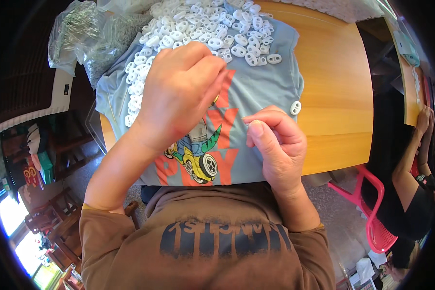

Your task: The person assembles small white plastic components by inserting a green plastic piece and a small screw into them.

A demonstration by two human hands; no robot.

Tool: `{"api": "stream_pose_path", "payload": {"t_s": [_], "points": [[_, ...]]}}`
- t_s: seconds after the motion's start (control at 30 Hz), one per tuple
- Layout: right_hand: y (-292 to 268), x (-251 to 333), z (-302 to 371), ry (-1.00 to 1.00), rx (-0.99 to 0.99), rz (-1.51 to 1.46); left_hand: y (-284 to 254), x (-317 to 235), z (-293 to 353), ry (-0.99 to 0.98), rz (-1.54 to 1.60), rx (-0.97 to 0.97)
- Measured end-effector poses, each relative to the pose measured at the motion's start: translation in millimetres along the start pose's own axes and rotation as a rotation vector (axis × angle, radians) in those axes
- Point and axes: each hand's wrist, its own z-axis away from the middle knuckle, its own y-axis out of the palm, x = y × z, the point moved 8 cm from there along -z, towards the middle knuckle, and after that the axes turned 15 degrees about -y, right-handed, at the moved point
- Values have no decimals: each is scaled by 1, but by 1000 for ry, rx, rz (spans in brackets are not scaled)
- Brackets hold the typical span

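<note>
white oval pieces (193,30) lie heaped on grey cloth (278,79) toward the far edge of the worktop (333,96), perhaps against skidding; right hand (281,147) pinches fingers together; left hand's (181,89) are hidden, cannot tell.

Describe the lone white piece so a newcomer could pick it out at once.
On the wooden table, find the blue-grey printed cloth. Follow its right edge to just above and right of the right hand. The small white oval piece there has two dark holes and lies alone, apart from the big white pile at the top.
</note>
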Motion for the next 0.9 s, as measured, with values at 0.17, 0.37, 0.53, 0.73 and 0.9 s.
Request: {"api": "stream_pose_path", "payload": {"t_s": [0.17, 0.37, 0.53, 0.73, 0.9], "points": [[1, 1, -2, -12, 19, 13, 18, 0, -10, 1, -198, 52], [2, 3, -2, -48, -1, 47, 28, 15, -19, -58, -154, 113], [-1, 0, -3, -22, -9, 19, 14, 24, -14, -310, 167, 195], [-1, 1, -1, -51, -54, -28, 16, 13, 42, -955, 1277, 504], [11, 1, 5, -49, -39, -69, 17, 7, 63, -1073, 1450, 487]]}}
